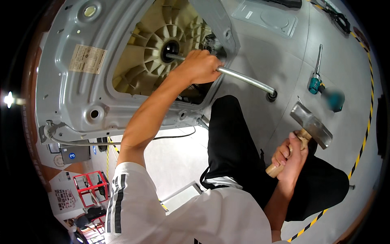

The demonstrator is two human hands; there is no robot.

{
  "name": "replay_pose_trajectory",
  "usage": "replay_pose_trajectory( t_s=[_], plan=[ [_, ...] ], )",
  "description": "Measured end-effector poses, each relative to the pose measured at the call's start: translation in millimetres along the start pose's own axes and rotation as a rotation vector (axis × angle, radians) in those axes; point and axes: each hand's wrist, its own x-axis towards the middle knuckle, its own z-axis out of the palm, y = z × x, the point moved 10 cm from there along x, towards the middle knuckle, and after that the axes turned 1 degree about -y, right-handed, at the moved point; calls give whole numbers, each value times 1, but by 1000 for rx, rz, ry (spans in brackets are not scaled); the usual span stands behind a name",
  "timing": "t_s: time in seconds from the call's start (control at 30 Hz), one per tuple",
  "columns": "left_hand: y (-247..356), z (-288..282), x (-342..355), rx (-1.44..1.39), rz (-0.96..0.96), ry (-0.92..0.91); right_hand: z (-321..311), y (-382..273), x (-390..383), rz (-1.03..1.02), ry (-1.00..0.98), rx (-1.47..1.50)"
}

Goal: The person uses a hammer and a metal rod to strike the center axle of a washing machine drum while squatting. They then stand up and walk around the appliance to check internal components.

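My left hand (200, 68) is closed around a long silver metal bar (248, 81). The bar's inner end reaches into the dark center hole (170, 52) of a cream, ribbed plastic tub (148, 30) inside a grey sheet-metal panel (77, 93); a short dark socket-like piece (271, 96) sits at its outer end. Lower right, my right hand (290, 156) grips the wooden handle of a steel hammer (310, 124), held apart from the bar with the head up.
On the grey tiled floor lie a clear plastic cover (264, 18), a teal-handled tool (315, 83) and a blurred teal object (334, 97). Striped tape (369, 122) edges the right. At lower left are a red rack (90, 187) and a partly visible person (81, 221).
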Motion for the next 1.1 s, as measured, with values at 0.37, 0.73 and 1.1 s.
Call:
replay_pose_trajectory(
  t_s=[0.37,0.73,1.1],
  plan=[
    [-10,3,5,-84,-111,-116,-16,-99,-14,-455,-249,269],
    [-17,13,14,-23,-140,-218,49,-2,8,-119,-194,-121],
    [-3,9,3,-105,-70,-141,-26,-83,-3,-493,-21,292]
  ],
)
